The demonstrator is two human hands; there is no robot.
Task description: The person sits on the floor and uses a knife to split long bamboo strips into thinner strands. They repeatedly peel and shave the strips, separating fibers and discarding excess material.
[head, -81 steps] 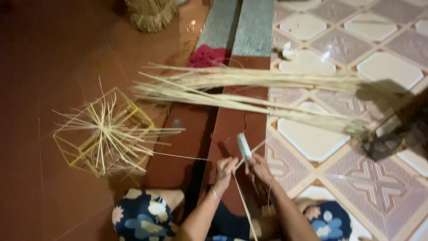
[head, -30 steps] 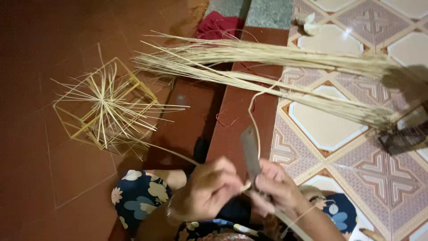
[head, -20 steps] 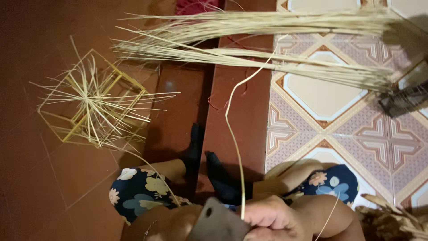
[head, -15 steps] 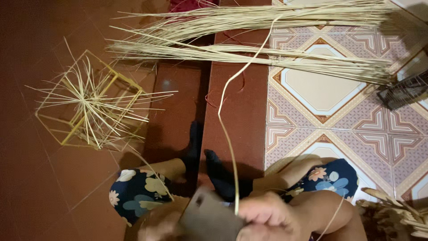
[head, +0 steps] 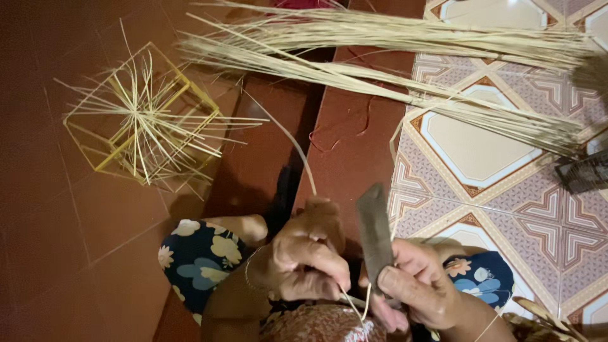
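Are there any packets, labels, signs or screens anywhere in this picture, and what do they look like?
None in view. There are only the person's hands, a flat grey blade, pale straw strips, a yellow frame and the tiled floor.

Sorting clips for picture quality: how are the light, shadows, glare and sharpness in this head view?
Head view: dim, warm light; the red floor darkens toward the left edge. A dark shadow lies between the knees. Mild glare on the patterned tiles at top right. The straw bundle is fairly sharp; the left hand, right hand and blade are slightly soft.
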